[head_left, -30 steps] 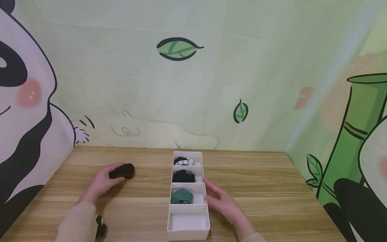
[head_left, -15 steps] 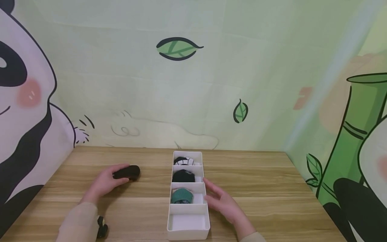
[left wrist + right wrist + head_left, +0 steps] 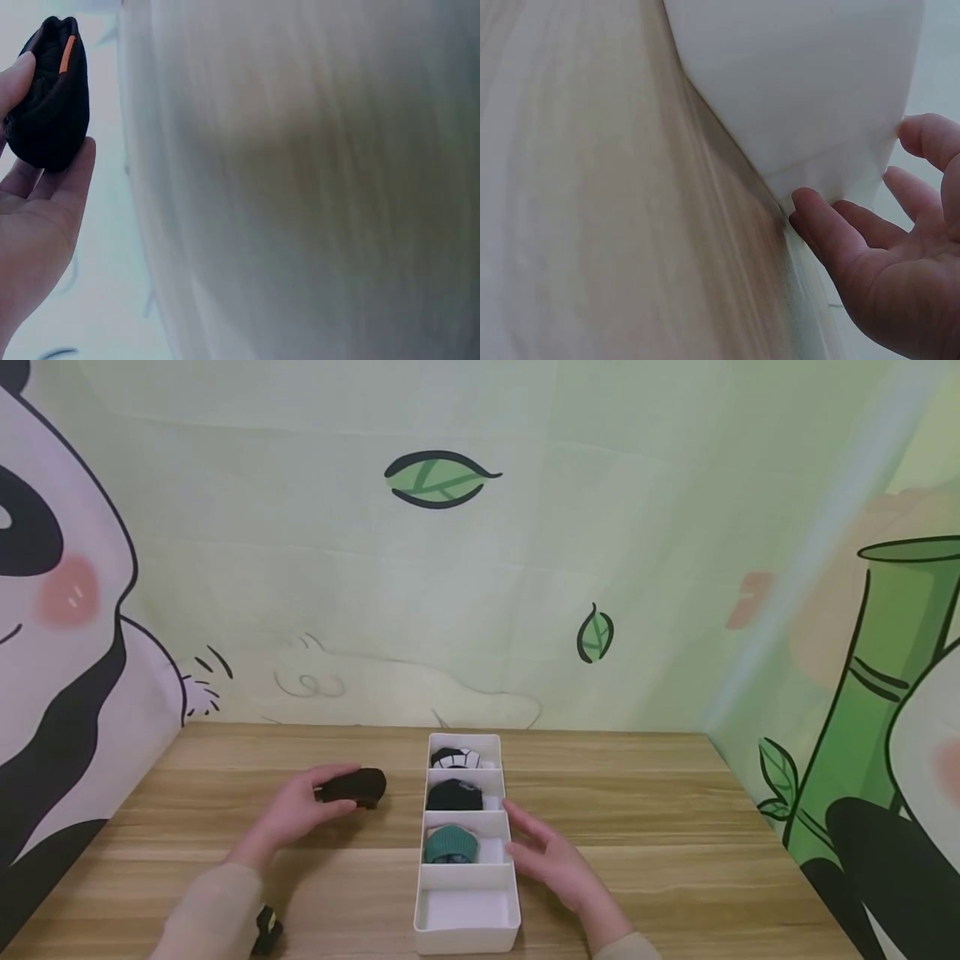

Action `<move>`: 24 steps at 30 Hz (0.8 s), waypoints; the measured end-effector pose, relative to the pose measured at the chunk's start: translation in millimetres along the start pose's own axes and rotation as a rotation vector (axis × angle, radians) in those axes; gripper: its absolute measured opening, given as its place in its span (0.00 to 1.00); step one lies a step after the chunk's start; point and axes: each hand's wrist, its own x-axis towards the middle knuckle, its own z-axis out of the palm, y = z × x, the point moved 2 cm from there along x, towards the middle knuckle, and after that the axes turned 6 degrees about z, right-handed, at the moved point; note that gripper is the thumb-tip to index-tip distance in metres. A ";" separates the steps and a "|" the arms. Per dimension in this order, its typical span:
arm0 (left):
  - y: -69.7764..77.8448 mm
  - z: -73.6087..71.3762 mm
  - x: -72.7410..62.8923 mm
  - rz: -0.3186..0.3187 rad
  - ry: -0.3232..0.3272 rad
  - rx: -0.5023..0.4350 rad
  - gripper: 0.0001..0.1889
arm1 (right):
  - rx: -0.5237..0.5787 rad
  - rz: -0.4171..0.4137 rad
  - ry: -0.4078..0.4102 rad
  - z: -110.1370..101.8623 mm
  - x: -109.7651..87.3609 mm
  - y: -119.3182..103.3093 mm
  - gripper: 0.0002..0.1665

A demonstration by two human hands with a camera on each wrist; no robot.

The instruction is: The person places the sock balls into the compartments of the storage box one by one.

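My left hand (image 3: 296,810) grips a rolled black pair of socks (image 3: 358,787) between thumb and fingers, left of the white divided box (image 3: 468,941). In the left wrist view the rolled socks (image 3: 56,124) show an orange stripe near the fold, with the thumb on one side and fingers below. The fingertips of my right hand (image 3: 558,872) rest against the box's right side, fingers fairly straight. From the right wrist, the white wall of the box (image 3: 802,90) fills the top, right at those fingertips.
The box has a row of compartments. Black-and-white rolled socks (image 3: 457,758) sit in the farthest, black ones (image 3: 454,796) nearer, then green ribbed ones (image 3: 452,843); the nearest shows its bare white floor. A printed cloth backdrop (image 3: 480,568) stands behind the wooden table (image 3: 637,810).
My left hand has carried the rolled black socks to the right, closer to the box. My right hand stays in place at the box's side.
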 end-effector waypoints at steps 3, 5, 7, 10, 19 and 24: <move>11.2 4.5 2.3 0.001 0.014 -0.043 0.27 | -0.008 -0.002 0.003 -0.5 0.1 0.0 0.38; 17.4 7.9 3.5 0.002 0.023 -0.054 0.27 | -0.010 -0.005 0.001 -0.7 0.2 0.3 0.38; 23.8 11.4 4.2 0.002 0.029 -0.069 0.27 | -0.012 -0.008 -0.001 -0.8 0.2 0.4 0.38; 33.3 16.4 4.2 0.014 0.030 -0.086 0.27 | 0.001 -0.014 -0.005 -0.4 0.0 -0.4 0.38; 59.8 27.7 0.3 0.038 0.037 -0.185 0.27 | 0.027 -0.026 -0.023 0.7 -0.1 -2.3 0.38; 71.2 33.1 -1.7 0.057 0.048 -0.207 0.26 | 0.022 -0.034 -0.022 -0.1 0.0 -1.0 0.38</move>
